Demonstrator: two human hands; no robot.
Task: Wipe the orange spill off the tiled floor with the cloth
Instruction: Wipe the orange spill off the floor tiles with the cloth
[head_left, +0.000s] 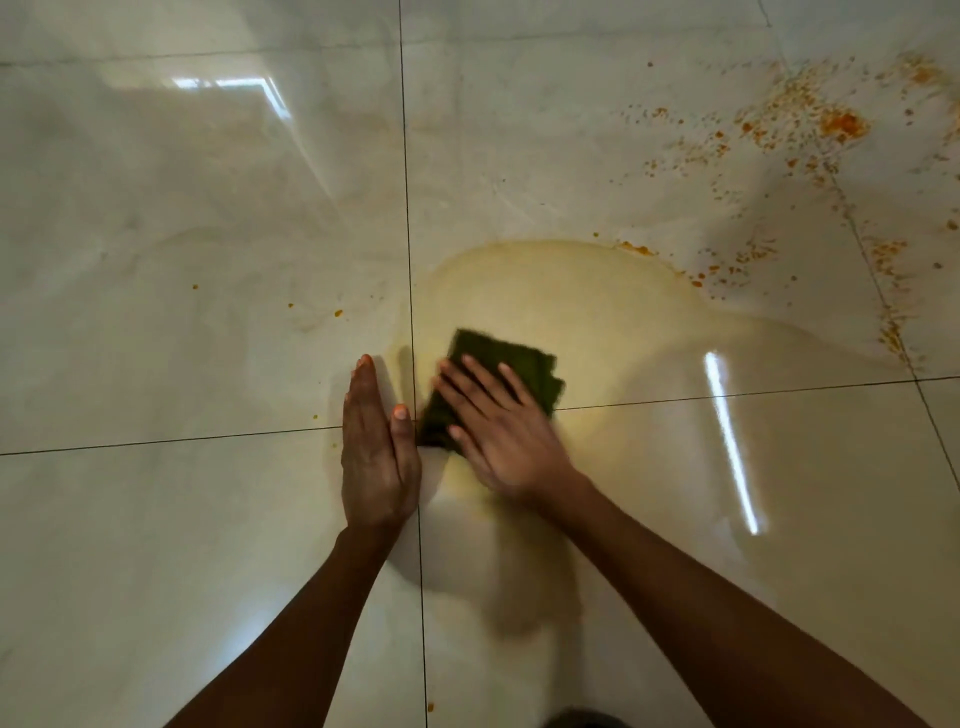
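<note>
Broadly, the glossy pale tiled floor (182, 234) fills the view, four big tiles meeting at a dark grout cross just left of the cloth (511, 371). A yellowish wet smear (597, 312) spreads from that cloth up and to the right, its curved edge plain against the dry tile. Beyond the smear's far right edge, well away from the cloth, lie scattered orange specks (841, 124), thickest near the top right corner. Open, bare tile stretches left of the cloth. The dark green cloth lies flat on the smear's near left part. The right hand (498, 431) presses on it with straight, spread fingers, no curled grip. The left hand (376, 447) stands on edge just left of the cloth, fingers straight together, thumb tip near the cloth's corner.
</note>
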